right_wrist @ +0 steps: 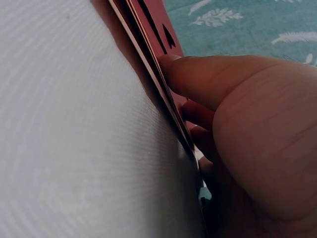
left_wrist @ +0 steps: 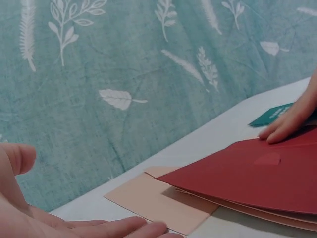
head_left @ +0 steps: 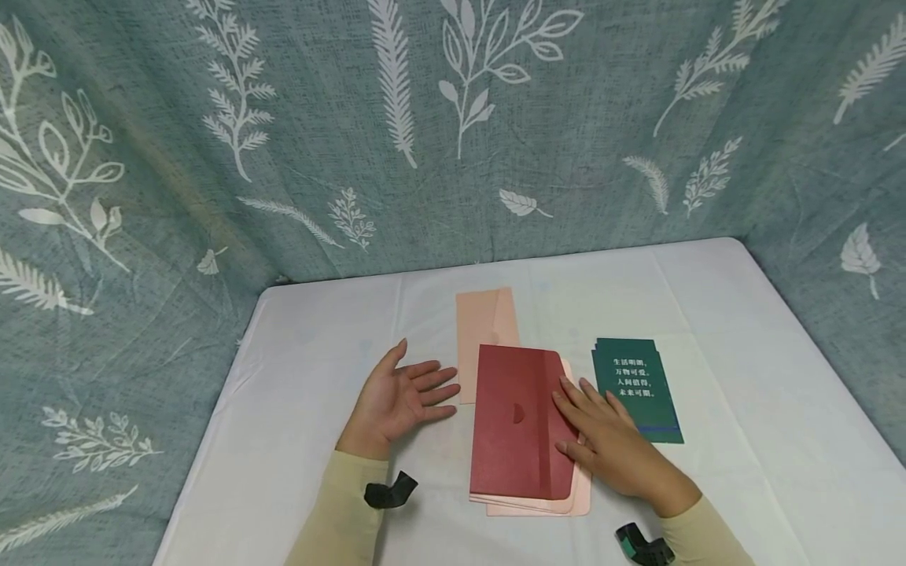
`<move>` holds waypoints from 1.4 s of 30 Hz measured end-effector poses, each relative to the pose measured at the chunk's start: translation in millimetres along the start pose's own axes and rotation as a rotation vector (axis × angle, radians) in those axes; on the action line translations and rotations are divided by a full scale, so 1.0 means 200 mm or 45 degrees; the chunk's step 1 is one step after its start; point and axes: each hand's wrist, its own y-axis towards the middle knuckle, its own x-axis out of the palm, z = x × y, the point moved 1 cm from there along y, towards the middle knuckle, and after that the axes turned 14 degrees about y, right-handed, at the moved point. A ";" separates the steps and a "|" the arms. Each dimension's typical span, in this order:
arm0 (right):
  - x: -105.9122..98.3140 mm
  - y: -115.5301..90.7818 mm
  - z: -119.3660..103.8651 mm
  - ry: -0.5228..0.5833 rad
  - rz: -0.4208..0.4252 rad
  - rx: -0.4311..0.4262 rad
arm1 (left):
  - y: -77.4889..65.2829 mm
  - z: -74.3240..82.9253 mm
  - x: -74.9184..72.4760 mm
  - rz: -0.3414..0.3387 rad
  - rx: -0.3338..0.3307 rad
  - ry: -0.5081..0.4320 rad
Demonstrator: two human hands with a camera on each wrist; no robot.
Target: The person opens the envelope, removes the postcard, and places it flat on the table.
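Note:
A dark red envelope-like folder (head_left: 506, 456) with a strip down its right side lies on top of several pale pink sheets or envelopes (head_left: 534, 510). My right hand (head_left: 619, 452) rests on the red piece's right edge, fingers extended and thumb lower down; the right wrist view shows the thumb (right_wrist: 198, 77) against the edge of the stack. Left of the stack, my left hand (head_left: 396, 399) holds nothing, its palm turned up and fingers spread. Those fingertips point toward a peach envelope (head_left: 474, 318), which is partly hidden under the red piece.
Green cards (head_left: 626, 413) with white writing lie overlapped on the right, just beyond my right fingers. Everything lies on a white-covered table (head_left: 318, 338). A teal curtain (head_left: 318, 141) with white leaf prints hangs behind the table and along its sides.

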 end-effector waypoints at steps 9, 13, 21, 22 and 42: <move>-0.01 0.00 -0.01 0.017 0.009 -0.010 | 0.00 0.03 0.00 -0.048 -0.020 -0.003; -0.01 0.00 -0.02 0.021 0.009 -0.017 | 0.01 0.02 0.01 -0.065 -0.038 -0.028; -0.01 0.01 -0.01 0.022 -0.004 0.011 | 0.03 0.00 0.04 0.014 -0.003 -0.035; -0.01 0.01 -0.01 0.022 -0.006 0.012 | 0.03 0.00 0.04 0.026 0.002 -0.034; -0.02 0.00 -0.02 0.023 0.008 -0.003 | 0.09 -0.02 0.09 0.001 0.084 0.094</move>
